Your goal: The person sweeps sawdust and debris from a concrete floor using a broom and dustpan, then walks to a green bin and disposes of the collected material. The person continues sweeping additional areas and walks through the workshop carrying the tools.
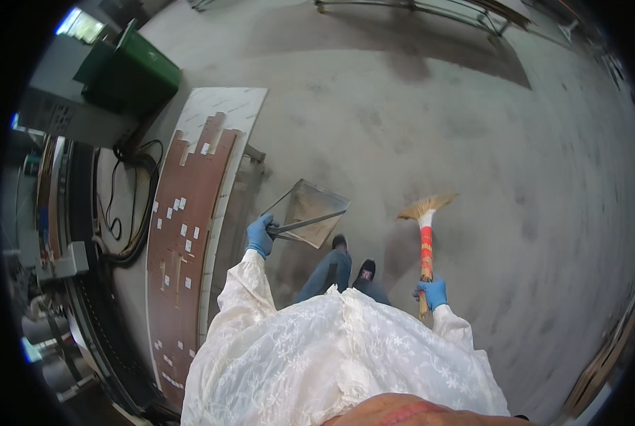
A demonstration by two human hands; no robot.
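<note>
Standing bin: a green bin [136,74] is at 10 o'clock, beyond the pale tabletop [227,106].
Brown panel: the panel [172,248], with many small white labels, lies on this tabletop, toward 8 o'clock.
Left hand: the blue-gloved left hand [259,236] has its grip closed around the handle of the dustpan.
Dustpan: the dustpan [314,206] is at 2 o'clock from this hand, above the grey floor [516,234].
Shoes: two dark shoes [366,270] stand between both hands, toward 5 o'clock.
Right hand: the blue-gloved right hand [432,291] has its grip closed around the broom.
Broom: the broom [427,248] points its bristles toward 12 o'clock.
</note>
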